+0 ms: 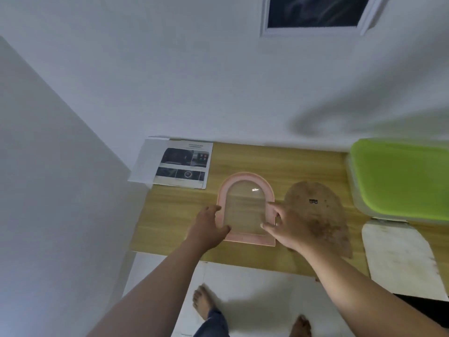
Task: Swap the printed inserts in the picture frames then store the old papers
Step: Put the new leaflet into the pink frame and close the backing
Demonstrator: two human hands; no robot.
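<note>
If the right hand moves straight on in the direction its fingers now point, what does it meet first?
The clear pane of the pink arched frame; the right hand seems to touch its edge. Further on lies the left hand. Depth is unclear.

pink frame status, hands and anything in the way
Hands: left hand grips pink frame's left edge, right hand pinches its right side. Frame flat on table, no insert showing. To its right, backing board, apart.

On the wooden table (175, 215) lie a printed sheet (182, 167) at back left, a pink arched frame (245, 177) in the middle, a brown arched board (313, 215) just beside it, and at right a white arched sheet (401, 254) and a green-lidded box (401, 176).
</note>
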